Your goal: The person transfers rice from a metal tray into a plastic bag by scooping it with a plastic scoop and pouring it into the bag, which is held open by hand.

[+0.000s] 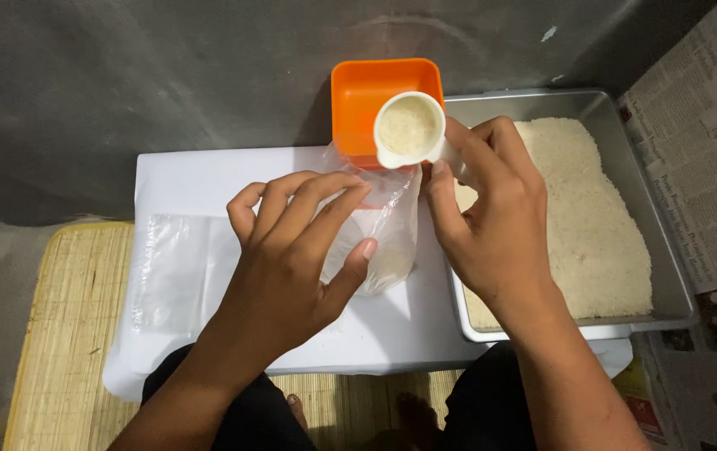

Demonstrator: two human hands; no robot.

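My left hand (287, 250) grips a clear plastic bag (383, 234) that stands upright on a white board (208, 179); a little rice lies in the bag's bottom. My right hand (492, 221) holds a white measuring cup (408, 127) full of rice by its handle, level, just above the bag's open mouth. A metal tray (605, 108) heaped with white rice (592, 225) sits to the right, partly under my right hand.
An orange square container (367, 88) stands behind the bag. A stack of flat clear bags (171, 271) lies on the board at left. Woven mat (66, 334) lies below, newspaper (701, 150) at right, grey floor behind.
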